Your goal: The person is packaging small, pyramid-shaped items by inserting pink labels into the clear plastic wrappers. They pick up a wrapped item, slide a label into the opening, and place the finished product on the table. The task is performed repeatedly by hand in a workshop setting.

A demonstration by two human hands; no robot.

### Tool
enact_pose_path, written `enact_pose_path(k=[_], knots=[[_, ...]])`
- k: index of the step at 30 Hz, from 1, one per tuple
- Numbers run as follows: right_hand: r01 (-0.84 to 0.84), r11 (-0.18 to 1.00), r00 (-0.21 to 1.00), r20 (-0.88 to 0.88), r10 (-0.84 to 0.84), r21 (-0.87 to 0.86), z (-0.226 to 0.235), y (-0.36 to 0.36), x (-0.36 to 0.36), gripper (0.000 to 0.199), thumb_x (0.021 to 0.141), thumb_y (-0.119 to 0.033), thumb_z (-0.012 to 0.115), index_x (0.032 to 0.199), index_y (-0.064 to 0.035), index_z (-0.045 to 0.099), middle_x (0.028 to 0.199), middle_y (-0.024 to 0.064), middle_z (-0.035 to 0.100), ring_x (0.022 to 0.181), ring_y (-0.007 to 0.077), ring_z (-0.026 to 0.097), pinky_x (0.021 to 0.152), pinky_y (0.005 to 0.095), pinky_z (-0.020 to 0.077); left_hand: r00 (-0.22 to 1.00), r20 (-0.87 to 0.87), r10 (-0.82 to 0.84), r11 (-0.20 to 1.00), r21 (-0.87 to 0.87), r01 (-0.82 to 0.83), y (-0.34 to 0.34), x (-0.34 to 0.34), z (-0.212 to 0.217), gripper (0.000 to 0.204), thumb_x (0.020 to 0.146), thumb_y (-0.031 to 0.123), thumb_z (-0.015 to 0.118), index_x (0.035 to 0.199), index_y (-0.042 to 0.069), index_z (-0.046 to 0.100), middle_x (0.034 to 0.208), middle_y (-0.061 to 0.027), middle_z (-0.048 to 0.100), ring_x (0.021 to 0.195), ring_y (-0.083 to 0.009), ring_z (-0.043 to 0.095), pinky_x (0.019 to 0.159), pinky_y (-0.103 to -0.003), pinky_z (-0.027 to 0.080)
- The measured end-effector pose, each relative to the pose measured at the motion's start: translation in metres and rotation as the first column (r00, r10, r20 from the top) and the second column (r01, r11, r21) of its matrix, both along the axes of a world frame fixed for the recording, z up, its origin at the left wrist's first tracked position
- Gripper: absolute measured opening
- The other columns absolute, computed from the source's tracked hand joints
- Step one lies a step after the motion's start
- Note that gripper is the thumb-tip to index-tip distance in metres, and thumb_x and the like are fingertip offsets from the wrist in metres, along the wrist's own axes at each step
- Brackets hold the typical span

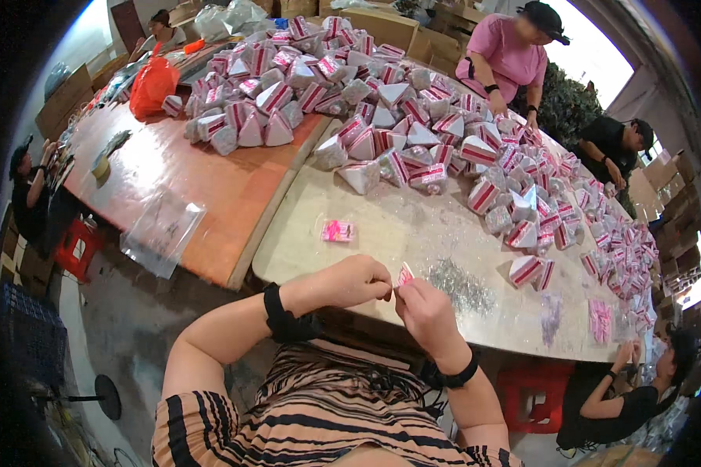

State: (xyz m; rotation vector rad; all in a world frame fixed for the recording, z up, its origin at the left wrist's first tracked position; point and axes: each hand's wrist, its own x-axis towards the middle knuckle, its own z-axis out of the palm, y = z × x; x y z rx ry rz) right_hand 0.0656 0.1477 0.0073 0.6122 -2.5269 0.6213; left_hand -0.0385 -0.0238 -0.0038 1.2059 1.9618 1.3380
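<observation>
Both my hands are close together above the near edge of the pale table. My right hand (428, 313) is closed on a small pink-and-white card (405, 274), which sticks up between its thumb and fingers. My left hand (352, 282) has its fingertips pinched just beside the right hand; whatever is between them is too small to make out. To the right of my hands lies a loose heap of thin, shiny silver pieces (459, 286). Beyond my left hand, a small packet with bright pink contents (337, 230) lies flat on the table.
A large heap of clear-wrapped, wedge-shaped packs with pink-and-white labels (420, 134) covers the far table. Clear plastic bags (163, 231) and a red bag (154, 87) lie on the orange-brown table (234, 183) to the left. Several people sit or stand around. A red stool (531, 397) stands at right.
</observation>
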Motion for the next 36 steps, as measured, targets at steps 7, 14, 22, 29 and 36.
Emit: enact_pose_path(k=[7, 14, 22, 29, 36], knots=[[0.084, 0.995, 0.996, 0.023, -0.083, -0.046, 0.018, 0.029, -0.052, 0.018, 0.073, 0.004, 0.066, 0.089, -0.0025, 0.061, 0.075, 0.0109, 0.056, 0.063, 0.0283, 0.059, 0.052, 0.0365, 0.0472, 0.847, 0.530, -0.032, 0.999, 0.031, 0.019, 0.036, -0.059, 0.004, 0.021, 0.085, 0.012, 0.056, 0.078, -0.004, 0.068, 0.071, -0.0071, 0.066, 0.068, -0.0132, 0.061, 0.068, -0.027, 0.049], [0.119, 0.993, 0.981, 0.155, -0.120, 0.016, 0.061, 0.053, -0.073, 0.015, 0.073, 0.006, 0.064, 0.086, -0.0006, 0.059, 0.075, 0.0116, 0.056, 0.063, 0.0289, 0.058, 0.054, 0.0362, 0.0466, 0.980, 0.088, 0.178, 0.968, -0.195, -0.158, 0.051, -0.094, 0.048, 0.022, 0.085, 0.020, 0.057, 0.083, -0.001, 0.065, 0.079, -0.0135, 0.065, 0.072, -0.0244, 0.064, 0.067, -0.035, 0.051], [0.340, 0.925, 0.922, 0.255, -0.291, -0.173, 0.135, 0.087, -0.052, 0.012, 0.073, 0.005, 0.064, 0.082, -0.0005, 0.059, 0.073, 0.0133, 0.058, 0.061, 0.0296, 0.058, 0.055, 0.0361, 0.0458, 0.745, -0.547, 0.383, 0.667, -0.394, -0.632, 0.051, -0.187, 0.002, 0.035, 0.085, 0.034, 0.062, 0.110, 0.009, 0.056, 0.116, -0.0257, 0.048, 0.085, -0.0432, 0.063, 0.076, -0.047, 0.053], [0.405, 0.878, 0.903, 0.262, -0.341, -0.255, 0.152, 0.091, -0.037, 0.011, 0.074, 0.006, 0.065, 0.081, 0.0002, 0.059, 0.072, 0.0137, 0.058, 0.060, 0.0272, 0.057, 0.055, 0.0331, 0.0444, 0.750, -0.368, 0.549, 0.662, -0.356, -0.659, 0.048, -0.164, 0.005, 0.030, 0.082, 0.027, 0.065, 0.107, 0.013, 0.060, 0.112, -0.0212, 0.050, 0.091, -0.0396, 0.062, 0.076, -0.046, 0.052], [0.366, 0.885, 0.931, 0.120, -0.345, -0.287, 0.194, 0.053, -0.061, 0.010, 0.074, 0.006, 0.064, 0.081, 0.0008, 0.060, 0.071, 0.0122, 0.059, 0.058, 0.0241, 0.057, 0.053, 0.0310, 0.0440, 0.736, 0.602, 0.311, 0.826, 0.211, -0.522, 0.023, -0.135, 0.061, 0.052, 0.075, 0.005, 0.068, 0.122, 0.005, 0.046, 0.111, -0.0147, 0.050, 0.100, -0.0234, 0.059, 0.079, -0.036, 0.052]])
